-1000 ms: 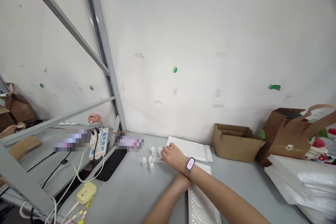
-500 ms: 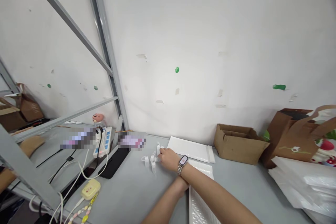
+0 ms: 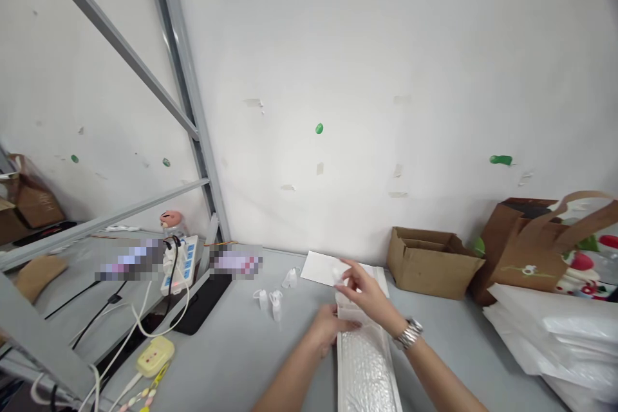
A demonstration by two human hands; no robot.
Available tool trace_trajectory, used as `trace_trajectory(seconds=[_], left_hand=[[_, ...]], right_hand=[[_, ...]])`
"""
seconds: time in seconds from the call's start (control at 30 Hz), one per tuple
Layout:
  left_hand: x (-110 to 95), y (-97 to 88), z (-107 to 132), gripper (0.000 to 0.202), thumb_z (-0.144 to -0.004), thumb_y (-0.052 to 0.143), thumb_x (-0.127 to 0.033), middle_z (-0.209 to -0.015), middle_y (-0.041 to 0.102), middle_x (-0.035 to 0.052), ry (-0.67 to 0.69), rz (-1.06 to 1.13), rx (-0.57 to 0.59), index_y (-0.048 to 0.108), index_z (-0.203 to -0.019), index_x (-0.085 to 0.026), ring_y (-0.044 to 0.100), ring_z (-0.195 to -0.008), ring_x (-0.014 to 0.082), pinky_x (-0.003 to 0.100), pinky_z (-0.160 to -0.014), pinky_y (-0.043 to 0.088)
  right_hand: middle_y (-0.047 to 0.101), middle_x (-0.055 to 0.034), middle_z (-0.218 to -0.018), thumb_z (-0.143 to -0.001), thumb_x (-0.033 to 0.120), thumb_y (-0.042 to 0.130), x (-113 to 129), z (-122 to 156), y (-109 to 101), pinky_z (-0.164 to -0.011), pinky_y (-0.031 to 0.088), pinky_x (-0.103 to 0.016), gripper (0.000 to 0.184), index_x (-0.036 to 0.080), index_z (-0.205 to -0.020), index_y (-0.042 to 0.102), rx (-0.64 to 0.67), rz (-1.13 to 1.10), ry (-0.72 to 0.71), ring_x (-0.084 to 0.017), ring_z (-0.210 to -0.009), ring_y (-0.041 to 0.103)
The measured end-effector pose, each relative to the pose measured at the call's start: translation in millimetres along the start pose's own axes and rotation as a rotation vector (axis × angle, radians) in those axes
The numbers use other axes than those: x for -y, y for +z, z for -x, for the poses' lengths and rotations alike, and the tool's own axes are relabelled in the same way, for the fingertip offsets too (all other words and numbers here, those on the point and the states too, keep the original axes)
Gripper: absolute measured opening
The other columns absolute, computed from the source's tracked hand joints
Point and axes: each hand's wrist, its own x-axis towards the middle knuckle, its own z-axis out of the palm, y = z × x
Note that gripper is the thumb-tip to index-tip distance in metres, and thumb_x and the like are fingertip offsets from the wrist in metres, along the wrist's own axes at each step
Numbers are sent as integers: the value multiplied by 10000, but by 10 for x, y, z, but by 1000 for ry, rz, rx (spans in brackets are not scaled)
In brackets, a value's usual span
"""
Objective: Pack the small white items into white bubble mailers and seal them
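My right hand [image 3: 362,293], with a metal-band watch on its wrist, pinches a small white plastic piece [image 3: 337,275] above the open end of a bubble mailer [image 3: 367,370]. My left hand [image 3: 329,327] grips the left edge of that mailer near its mouth, thumb on top. The mailer lies lengthwise on the grey table. To the left stand several similar small white pieces with thin loops, one [image 3: 290,278] farther back and others [image 3: 276,306] closer; their exact kind is too small to tell. Behind the hands lies a flat white mailer [image 3: 316,267].
An open cardboard box [image 3: 429,270] and a brown paper bag [image 3: 526,257] stand at the right, with a stack of white mailers [image 3: 555,335] before them. At left are a black slab [image 3: 203,306], a power strip [image 3: 186,264], cables, a yellow case [image 3: 155,355] and a metal rack post [image 3: 181,64].
My right hand has moved right from the cluster of white pieces, carrying one to above the bubble mailer. My left hand, previously under the right forearm, now holds the mailer's edge.
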Motion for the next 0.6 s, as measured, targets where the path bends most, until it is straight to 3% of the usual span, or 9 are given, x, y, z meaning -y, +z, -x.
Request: trace_trajectory(seconds=[0.07,0.13,0.27,0.43,0.6], left_hand=[[-41,8,21,414,-380,834,-262,-718,711,70,-45,-7,58,695,-749,-138,656,-730,268,359,-682,485],[-63,30,37,477,-349,840,-281,-735,716,76,-76,-24,79,693,-778,-135,658,-725,262,355,-680,480],[-80,69,66,468,-344,845,-290,-739,717,71,-69,-53,129,701,-761,-134,653,-729,248,327,-687,469],[-88,51,56,417,-402,831,-314,-756,715,59,5,-67,151,710,-756,-131,640,-715,224,297,-694,452],[-54,54,-11,447,-471,788,-435,-708,698,55,46,-55,145,703,-774,-118,619,-668,205,284,-649,434]], right_hand=[[500,7,-855,-841,360,462,-165,228,-142,-521,485,-237,518,251,-1315,283,-167,-311,120,-90,-547,499],[466,16,-827,-818,398,491,-293,436,-208,-510,486,-250,557,266,-1317,280,-252,-488,197,-94,-543,487],[474,18,-759,-812,407,490,-383,693,-189,-574,485,-277,506,232,-1262,341,-279,-463,254,-122,-582,505],[519,22,-705,-809,380,503,-355,746,-155,-634,437,-280,386,222,-1157,444,-255,-328,248,-143,-640,514],[470,71,-565,-730,422,586,-407,722,-138,-560,392,-259,416,201,-1062,465,-234,-571,379,-125,-539,464]])
